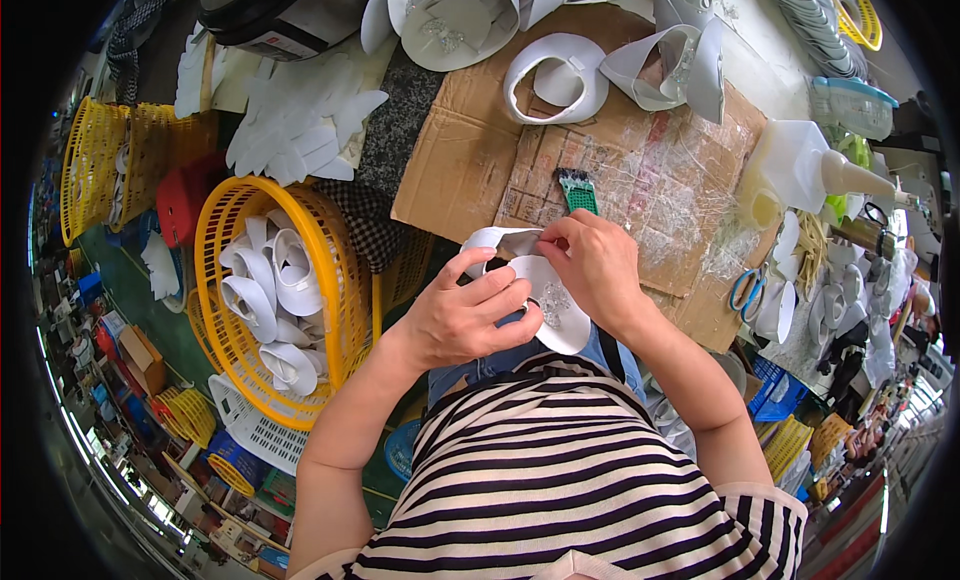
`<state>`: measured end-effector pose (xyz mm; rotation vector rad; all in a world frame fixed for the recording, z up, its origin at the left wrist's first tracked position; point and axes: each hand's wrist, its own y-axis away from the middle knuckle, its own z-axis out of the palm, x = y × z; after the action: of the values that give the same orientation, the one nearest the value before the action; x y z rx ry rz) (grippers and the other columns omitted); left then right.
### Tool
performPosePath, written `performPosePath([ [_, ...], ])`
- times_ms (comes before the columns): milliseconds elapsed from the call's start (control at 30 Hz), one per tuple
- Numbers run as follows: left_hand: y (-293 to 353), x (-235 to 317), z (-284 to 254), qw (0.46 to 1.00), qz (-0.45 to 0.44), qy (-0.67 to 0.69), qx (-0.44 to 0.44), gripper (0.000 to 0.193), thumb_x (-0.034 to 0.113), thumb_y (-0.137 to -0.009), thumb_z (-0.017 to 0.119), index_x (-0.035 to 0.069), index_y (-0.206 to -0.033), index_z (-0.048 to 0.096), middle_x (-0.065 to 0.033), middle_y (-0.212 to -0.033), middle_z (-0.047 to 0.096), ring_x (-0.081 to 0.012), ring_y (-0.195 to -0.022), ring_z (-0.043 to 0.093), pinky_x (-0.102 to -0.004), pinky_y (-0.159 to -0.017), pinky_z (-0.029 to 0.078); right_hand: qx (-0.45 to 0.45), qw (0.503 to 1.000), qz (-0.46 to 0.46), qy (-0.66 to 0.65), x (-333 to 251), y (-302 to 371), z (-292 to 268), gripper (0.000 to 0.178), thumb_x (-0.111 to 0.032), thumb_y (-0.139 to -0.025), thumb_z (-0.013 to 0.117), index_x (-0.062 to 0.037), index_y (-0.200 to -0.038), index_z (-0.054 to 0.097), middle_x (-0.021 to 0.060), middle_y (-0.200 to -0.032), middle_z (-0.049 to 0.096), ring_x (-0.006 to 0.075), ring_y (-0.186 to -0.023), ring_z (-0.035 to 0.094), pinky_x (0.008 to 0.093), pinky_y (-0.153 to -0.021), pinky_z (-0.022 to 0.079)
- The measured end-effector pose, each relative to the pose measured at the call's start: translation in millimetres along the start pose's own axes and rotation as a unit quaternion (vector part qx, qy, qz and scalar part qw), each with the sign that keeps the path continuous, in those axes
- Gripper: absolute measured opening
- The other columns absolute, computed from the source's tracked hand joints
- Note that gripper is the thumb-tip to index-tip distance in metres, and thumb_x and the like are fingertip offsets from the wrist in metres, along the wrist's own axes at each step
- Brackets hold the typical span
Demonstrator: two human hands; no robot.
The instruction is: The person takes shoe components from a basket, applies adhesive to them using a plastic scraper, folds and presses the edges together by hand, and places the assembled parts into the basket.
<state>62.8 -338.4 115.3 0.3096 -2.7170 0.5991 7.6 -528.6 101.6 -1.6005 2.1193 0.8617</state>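
Between my hands, over my lap at the cardboard's near edge, is a white shoe upper [566, 332] bent into a loop. A cluster of clear stones [553, 305] decorates its face. My left hand [465, 310] holds it from the left, fingers curled around its side and the thumb hidden in part. With thumb and forefinger together, my right hand [598, 265] pinches the upper band near its top right. Just beyond the right hand lies a green-handled brush [578, 192] on the cardboard [640, 210].
More white uppers [556, 78] sit at the cardboard's far side. Flat white pieces [300, 120] are stacked at left, above a yellow basket [208, 250] full of uppers. To the right are a white squeeze bottle [790, 165], blue-handled scissors [747, 292] and a lidded clear container [852, 105].
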Motion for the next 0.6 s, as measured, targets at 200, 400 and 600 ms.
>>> performPosePath([
  [200,-0.9,-0.5,0.2,1.0,0.001,-0.005,0.017,0.01,0.018,-0.075,0.063,0.023,-0.081,0.057,0.0054,-0.087,0.057,-0.0102,-0.09,0.057,-0.0374,-0.102,0.033,0.002,0.999,-0.003,-0.038,0.7,-2.8,-1.2,0.006,-0.013,-0.075,0.069,-0.0077,-0.078,0.068,0.0081,-0.077,0.062,0.0292,-0.073,0.062,0.0395,-0.064,0.049],
  [400,-2.3,-2.9,-0.9,1.0,0.005,-0.015,0.021,0.011,0.018,-0.075,0.064,0.023,-0.082,0.057,0.0055,-0.087,0.057,-0.0099,-0.089,0.057,-0.0373,-0.102,0.033,0.016,0.998,-0.027,-0.058,1.5,-6.8,0.1,0.005,-0.01,-0.074,0.069,-0.0058,-0.076,0.067,0.0086,-0.075,0.062,0.0287,-0.073,0.062,0.0387,-0.063,0.049],
  [600,-3.0,-4.6,-1.2,0.999,0.005,-0.014,0.029,0.012,0.018,-0.074,0.065,0.023,-0.082,0.058,0.0051,-0.088,0.058,-0.0102,-0.089,0.058,-0.0376,-0.101,0.034,0.017,0.996,-0.044,-0.069,2.5,-9.4,-1.3,0.005,-0.009,-0.073,0.068,-0.0048,-0.075,0.066,0.0086,-0.073,0.061,0.0284,-0.071,0.061,0.0385,-0.064,0.048],
])
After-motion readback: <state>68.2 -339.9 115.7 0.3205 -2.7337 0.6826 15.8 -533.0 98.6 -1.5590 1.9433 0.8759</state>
